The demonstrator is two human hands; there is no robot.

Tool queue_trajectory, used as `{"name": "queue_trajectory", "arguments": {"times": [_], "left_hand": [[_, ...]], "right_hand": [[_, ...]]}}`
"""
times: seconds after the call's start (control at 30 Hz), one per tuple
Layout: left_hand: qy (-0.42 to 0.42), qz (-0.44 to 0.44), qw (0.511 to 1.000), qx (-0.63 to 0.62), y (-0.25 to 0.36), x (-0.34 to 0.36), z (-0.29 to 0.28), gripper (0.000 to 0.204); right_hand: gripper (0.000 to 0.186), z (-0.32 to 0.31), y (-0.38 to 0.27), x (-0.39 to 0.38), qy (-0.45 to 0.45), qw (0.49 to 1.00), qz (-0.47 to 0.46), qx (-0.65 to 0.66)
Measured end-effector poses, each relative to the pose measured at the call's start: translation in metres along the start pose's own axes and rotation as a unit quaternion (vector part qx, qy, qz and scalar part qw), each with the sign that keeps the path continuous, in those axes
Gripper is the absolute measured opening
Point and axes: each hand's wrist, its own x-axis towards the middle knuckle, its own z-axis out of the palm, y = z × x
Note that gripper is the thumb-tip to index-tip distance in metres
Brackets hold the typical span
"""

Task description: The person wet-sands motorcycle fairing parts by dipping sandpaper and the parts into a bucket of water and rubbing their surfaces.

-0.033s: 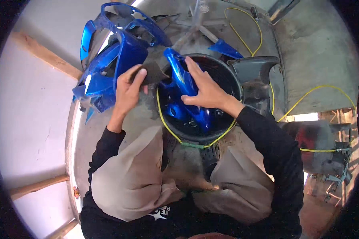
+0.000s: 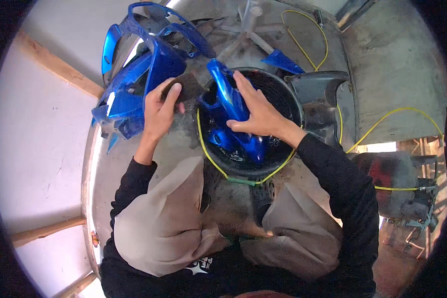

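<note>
A glossy blue motorcycle fairing panel leans lengthwise in a round black tub, its lower end inside the tub. My right hand holds it from the right, thumb across its face and fingers along its upper edge. Between the thumb and fingers of my left hand is a dark brown, sandpaper-like piece, just left of the panel and apart from it. Lower in the tub a further blue part with a round hole shows beside some wet, shiny spots. My right hand hides part of the panel.
Several blue fairing parts stand at the far left. A small blue piece and a black plastic part lie beyond the tub. A yellow hose curls across the floor. An air compressor stands at the right.
Almost nothing differs. The blue panel and the tub sit very slightly farther right in the picture, and both hands keep their hold.
</note>
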Motion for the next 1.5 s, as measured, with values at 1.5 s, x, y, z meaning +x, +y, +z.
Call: {"name": "queue_trajectory", "arguments": {"times": [1.5], "left_hand": [[-0.230,0.424,0.826,0.292,-0.035,0.040,0.003,0.041]], "right_hand": [[0.089,0.031,0.003,0.005,0.091,0.996,-0.016,0.005]]}}
